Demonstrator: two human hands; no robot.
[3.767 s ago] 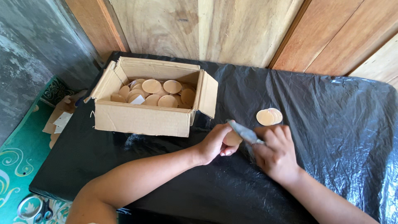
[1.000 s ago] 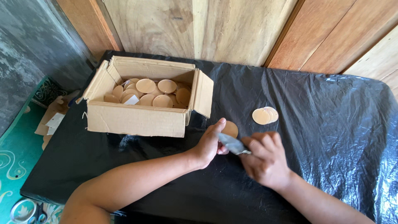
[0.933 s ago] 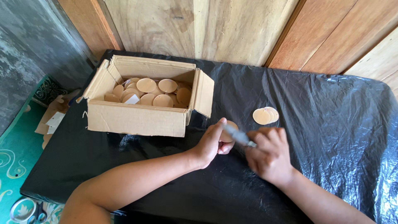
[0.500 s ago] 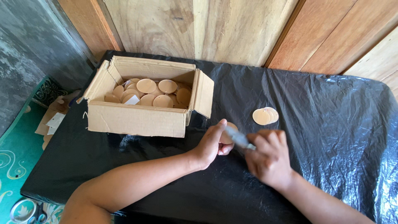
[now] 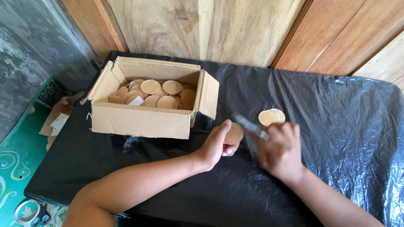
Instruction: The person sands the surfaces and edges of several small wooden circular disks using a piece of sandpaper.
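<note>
Leftmost, along the frame's lower left edge: green patterned mat (image 5: 17, 168), with cardboard scraps (image 5: 57, 122) above it at the edge of the black plastic sheet (image 5: 336, 138). Left of centre, upper half: open cardboard box (image 5: 141, 121) resting on the sheet, flaps spread, holding many round tan discs (image 5: 150, 86) and one small white slip (image 5: 136, 101) among them. Just right of the box, near frame centre: left hand (image 5: 214, 145), forearm entering from the lower left, fingers curled round a single disc (image 5: 234, 133), thumb up along the near edge, disc held tilted above the sheet. Right of that, close but not touching: right hand (image 5: 280, 151), forearm entering from the lower right, closed round a slim grey tool (image 5: 251, 127); tool blurred, tip pointing up-left toward the held disc, kind of tool not clear. Above the right hand, centre right: small stack of discs (image 5: 271, 117) lying flat on the sheet, apart from both hands; exact count not clear. Across the top and right: wooden plank wall (image 5: 235, 29), pale boards in the middle, redder ones toward the upper right corner. Far upper left: grey wall (image 5: 29, 54).
</note>
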